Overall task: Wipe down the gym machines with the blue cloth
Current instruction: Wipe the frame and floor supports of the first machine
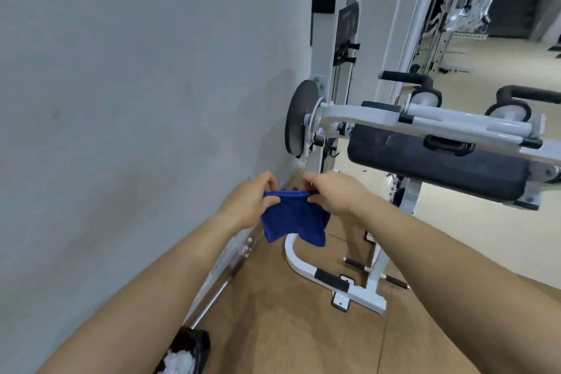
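Beside the grey wall [121, 100], the white gym machine [364, 114] with its black pad [437, 167] stands up right, while the blue cloth [293, 218] hangs below it, pinched along its top edge by the left hand [249, 202] and right hand [334, 194], seemingly being readied; next, press it onto the pad.

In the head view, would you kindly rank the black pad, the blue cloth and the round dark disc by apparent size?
1. black pad, clearly largest.
2. blue cloth.
3. round dark disc, only slightly smaller; it is seen obliquely and the cloth is nearer, so these two are unsure.
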`<action>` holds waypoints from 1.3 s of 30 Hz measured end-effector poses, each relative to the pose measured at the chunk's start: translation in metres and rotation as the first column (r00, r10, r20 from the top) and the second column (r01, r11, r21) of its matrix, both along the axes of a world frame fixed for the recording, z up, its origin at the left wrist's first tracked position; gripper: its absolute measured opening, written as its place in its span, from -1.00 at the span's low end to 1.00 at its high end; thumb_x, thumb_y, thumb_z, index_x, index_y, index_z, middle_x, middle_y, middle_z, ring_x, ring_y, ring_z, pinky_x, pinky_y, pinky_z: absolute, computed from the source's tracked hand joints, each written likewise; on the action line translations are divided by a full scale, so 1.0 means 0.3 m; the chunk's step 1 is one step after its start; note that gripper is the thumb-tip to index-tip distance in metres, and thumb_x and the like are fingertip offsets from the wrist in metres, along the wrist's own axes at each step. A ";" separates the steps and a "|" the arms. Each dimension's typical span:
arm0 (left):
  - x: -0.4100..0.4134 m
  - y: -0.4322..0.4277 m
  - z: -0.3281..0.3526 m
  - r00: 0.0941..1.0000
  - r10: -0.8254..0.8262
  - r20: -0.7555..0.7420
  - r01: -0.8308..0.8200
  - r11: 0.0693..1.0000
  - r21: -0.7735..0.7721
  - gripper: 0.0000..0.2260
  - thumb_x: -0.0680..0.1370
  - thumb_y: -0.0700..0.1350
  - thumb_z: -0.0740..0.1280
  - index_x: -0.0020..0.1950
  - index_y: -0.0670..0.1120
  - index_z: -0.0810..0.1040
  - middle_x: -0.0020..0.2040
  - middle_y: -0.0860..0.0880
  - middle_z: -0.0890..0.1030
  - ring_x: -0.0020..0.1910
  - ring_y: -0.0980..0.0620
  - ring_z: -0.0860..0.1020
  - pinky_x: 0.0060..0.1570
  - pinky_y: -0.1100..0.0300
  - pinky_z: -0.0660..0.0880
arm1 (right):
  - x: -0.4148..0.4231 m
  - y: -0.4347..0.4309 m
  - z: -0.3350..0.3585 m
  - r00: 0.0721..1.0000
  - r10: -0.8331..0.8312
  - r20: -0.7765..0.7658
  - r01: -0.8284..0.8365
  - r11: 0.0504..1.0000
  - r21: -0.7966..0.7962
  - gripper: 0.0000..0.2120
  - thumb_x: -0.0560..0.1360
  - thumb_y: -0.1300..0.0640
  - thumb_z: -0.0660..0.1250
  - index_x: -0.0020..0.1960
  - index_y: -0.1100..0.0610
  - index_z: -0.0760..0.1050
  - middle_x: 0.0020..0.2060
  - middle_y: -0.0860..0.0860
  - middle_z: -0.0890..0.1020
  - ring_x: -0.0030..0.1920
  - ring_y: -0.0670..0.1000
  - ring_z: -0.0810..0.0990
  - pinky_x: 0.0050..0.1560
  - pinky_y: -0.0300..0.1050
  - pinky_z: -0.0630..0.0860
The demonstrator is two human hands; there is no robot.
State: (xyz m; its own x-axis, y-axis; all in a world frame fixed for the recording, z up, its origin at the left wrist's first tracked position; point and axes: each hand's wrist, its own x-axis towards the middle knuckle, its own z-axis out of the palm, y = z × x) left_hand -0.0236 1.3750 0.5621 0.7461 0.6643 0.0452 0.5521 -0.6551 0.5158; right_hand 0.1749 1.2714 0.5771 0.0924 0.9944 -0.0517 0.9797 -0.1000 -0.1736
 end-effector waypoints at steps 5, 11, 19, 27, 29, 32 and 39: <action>0.247 0.262 0.082 0.998 0.048 0.033 -0.051 0.993 0.105 -0.87 0.57 0.01 0.35 -0.07 0.10 0.40 -0.10 0.05 0.59 -0.13 -0.01 0.56 -0.14 -0.06 0.58 | 0.233 0.252 0.084 0.999 0.032 -0.001 -0.032 0.998 0.045 -0.83 0.54 0.02 0.36 -0.07 0.01 0.37 -0.10 -0.05 0.48 -0.07 0.08 0.49 -0.08 0.04 0.50; 0.501 0.558 0.204 0.992 0.020 0.121 -0.037 0.990 0.138 -0.88 0.52 -0.08 0.38 -0.14 0.11 0.47 -0.04 0.10 0.56 -0.06 0.06 0.56 -0.06 0.00 0.59 | 0.445 0.545 0.155 0.999 0.015 0.031 -0.018 0.996 0.083 -0.86 0.52 0.04 0.33 -0.13 0.01 0.38 -0.10 -0.04 0.44 -0.08 0.06 0.47 -0.15 -0.02 0.43; 0.804 1.049 0.355 0.951 -0.063 0.302 0.033 0.994 0.104 -0.98 0.63 -0.12 0.29 0.04 -0.01 0.50 -0.05 0.03 0.58 -0.10 0.07 0.55 -0.17 0.22 0.49 | 0.680 0.933 0.257 0.911 -0.221 -0.347 0.304 0.930 0.206 -0.90 0.54 0.13 0.28 0.00 0.13 0.40 -0.18 0.04 0.58 -0.16 0.09 0.57 -0.18 -0.01 0.51; 1.116 1.466 0.485 0.911 -0.296 0.288 0.248 0.950 0.191 -0.94 0.63 -0.12 0.29 0.03 0.04 0.52 -0.02 0.06 0.59 -0.05 0.07 0.54 -0.12 0.22 0.44 | 0.808 1.191 0.204 0.746 -0.378 -0.548 0.517 0.848 0.119 -0.91 0.63 0.03 0.25 0.02 0.01 0.50 -0.10 0.00 0.62 -0.07 0.07 0.61 -0.02 -0.01 0.59; 1.181 1.536 0.476 0.908 -0.323 0.267 0.276 0.940 0.198 -0.95 0.63 -0.11 0.29 0.03 0.04 0.52 -0.02 0.06 0.59 -0.05 0.05 0.54 -0.13 0.22 0.45 | 0.846 1.244 0.182 0.735 -0.423 -0.530 0.536 0.841 0.073 -0.94 0.61 0.08 0.25 -0.01 0.01 0.48 -0.13 -0.01 0.60 -0.10 0.05 0.59 -0.10 -0.10 0.55; 1.264 1.631 0.454 0.909 -0.319 0.267 0.271 0.941 0.202 -0.94 0.63 -0.11 0.28 0.02 0.05 0.52 -0.03 0.05 0.60 -0.06 0.03 0.55 -0.11 0.15 0.51 | 0.925 1.322 0.177 0.700 -0.477 -0.531 0.557 0.830 -0.012 -0.92 0.58 0.01 0.27 -0.04 -0.01 0.50 -0.12 0.01 0.63 -0.09 0.05 0.61 -0.12 -0.10 0.54; 1.429 1.872 0.430 0.942 -0.137 0.306 0.085 0.980 0.177 -0.96 0.64 -0.07 0.26 0.04 0.06 0.49 -0.01 0.05 0.58 -0.06 -0.01 0.55 -0.07 0.02 0.57 | 1.192 1.465 0.238 0.786 -0.447 -0.427 0.498 0.867 0.011 -0.83 0.60 -0.11 0.30 -0.09 -0.06 0.53 -0.17 -0.07 0.62 -0.13 0.01 0.60 -0.10 -0.09 0.51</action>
